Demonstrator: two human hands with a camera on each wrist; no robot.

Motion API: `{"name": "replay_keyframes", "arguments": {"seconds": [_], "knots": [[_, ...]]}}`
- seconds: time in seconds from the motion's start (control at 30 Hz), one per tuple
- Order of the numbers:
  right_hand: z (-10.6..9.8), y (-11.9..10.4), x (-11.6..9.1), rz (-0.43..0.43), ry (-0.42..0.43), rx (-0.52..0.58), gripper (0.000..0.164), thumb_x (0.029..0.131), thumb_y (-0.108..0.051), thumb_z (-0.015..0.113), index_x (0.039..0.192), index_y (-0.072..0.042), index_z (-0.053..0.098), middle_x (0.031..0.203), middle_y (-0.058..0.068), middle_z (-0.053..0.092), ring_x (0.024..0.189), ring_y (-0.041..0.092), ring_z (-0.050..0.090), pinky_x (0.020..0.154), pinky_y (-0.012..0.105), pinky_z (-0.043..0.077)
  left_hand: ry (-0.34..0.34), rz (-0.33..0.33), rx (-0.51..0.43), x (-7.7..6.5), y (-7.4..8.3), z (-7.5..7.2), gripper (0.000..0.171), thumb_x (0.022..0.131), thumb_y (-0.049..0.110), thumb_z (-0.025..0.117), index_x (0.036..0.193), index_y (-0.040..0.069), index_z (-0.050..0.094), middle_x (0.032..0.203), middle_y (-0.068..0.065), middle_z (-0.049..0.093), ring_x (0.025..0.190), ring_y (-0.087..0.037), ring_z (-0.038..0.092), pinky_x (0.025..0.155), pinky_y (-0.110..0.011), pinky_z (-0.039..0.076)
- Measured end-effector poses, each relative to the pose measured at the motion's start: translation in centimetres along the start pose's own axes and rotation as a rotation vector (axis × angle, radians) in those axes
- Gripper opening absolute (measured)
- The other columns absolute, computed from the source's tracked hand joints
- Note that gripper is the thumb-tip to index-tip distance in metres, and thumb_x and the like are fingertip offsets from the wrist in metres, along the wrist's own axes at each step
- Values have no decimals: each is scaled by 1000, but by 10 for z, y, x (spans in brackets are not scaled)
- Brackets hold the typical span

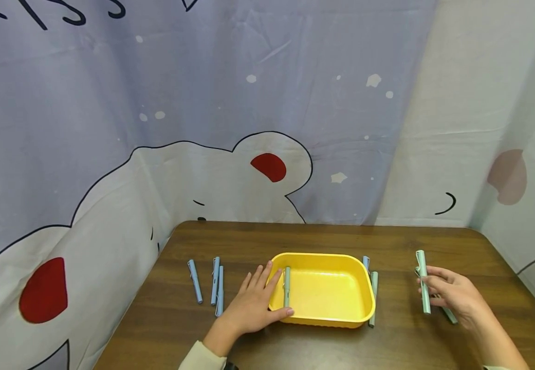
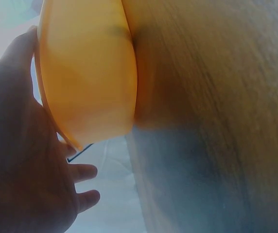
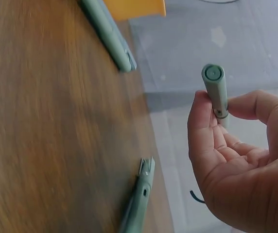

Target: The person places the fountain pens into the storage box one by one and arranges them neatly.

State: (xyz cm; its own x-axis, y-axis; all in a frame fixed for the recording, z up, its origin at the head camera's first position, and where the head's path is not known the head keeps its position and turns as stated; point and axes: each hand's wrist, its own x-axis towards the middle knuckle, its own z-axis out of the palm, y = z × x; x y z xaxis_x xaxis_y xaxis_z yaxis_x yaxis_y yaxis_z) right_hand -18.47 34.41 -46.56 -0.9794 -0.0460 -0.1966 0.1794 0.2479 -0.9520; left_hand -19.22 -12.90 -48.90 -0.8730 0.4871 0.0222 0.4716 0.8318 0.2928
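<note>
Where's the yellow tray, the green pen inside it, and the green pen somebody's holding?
Yellow tray (image 1: pixel 331 289): head view, bare inside bottom.
Green pen in the tray (image 1: pixel 287 287): head view, middle of its length.
Held green pen (image 3: pixel 217 96): right wrist view, on its side.

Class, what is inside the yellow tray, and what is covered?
One green pen is inside the tray, near its left end. The left hand partly covers the near left corner; anything directly beneath cannot be seen.

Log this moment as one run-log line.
right hand: pinches lifted green pen | left hand: touches rim of yellow bin | in bin: another green pen | left of bin: three blue pens
</note>
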Motion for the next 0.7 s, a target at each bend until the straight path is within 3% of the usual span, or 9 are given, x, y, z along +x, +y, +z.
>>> {"name": "replay_keyframes", "arguments": {"seconds": [0.37,0.7], "knots": [[19,1,1,-14,-74,59,74,103,-15,58,154,13,13,113,-1,68,101,22,66,83,39,59,7,4,-17,0,1,-1,93,94,72,49,163,17,21,170,-13,8,154,-40,15,120,-62,18],[40,-4,-1,-54,-95,69,67,102,-12,58,151,11,20,111,2,67,100,23,67,82,40,59,0,-2,-12,0,0,0,93,94,71,50,163,17,21,170,-12,8,155,-38,15,121,-62,18]]}}
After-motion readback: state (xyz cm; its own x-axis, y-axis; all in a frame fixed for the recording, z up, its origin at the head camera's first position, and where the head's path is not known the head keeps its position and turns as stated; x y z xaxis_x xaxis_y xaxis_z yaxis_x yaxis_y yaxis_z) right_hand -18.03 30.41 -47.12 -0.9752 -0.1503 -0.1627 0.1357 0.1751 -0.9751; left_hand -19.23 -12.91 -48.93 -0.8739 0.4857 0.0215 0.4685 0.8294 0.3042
